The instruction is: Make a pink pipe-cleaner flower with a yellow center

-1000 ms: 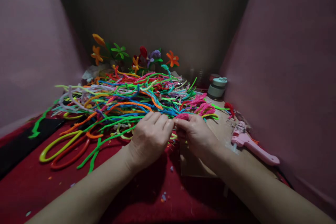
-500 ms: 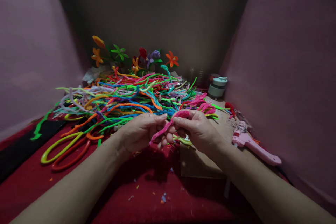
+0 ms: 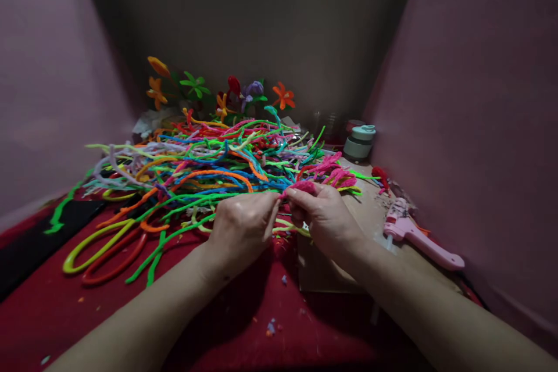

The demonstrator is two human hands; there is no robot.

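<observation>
Between both hands is a pink pipe cleaner (image 3: 304, 186), its far part bent into a loop. My left hand (image 3: 244, 224) is closed in a pinch on its near end, knuckles turned up, and covers most of that end. Thumb and fingers of my right hand (image 3: 325, 218) grip the looped part. Just behind the hands spreads a large heap of colourful pipe cleaners (image 3: 204, 177). More pink pipe cleaners (image 3: 333, 171), bent into loops, lie beyond my right hand.
A pink glue gun (image 3: 418, 236) lies at the right on a cardboard sheet (image 3: 326, 273). Yellow-and-red-handled scissors (image 3: 115, 267) rest at left. Behind are pipe-cleaner flowers (image 3: 194, 85) and a lidded green cup (image 3: 359, 142). Scraps dot the red cloth (image 3: 244, 325).
My left hand has rolled over from palm-up to knuckles-up, closing on the pipe cleaner's free end, which hung visibly before. My right hand keeps its hold. The view has shifted slightly.
</observation>
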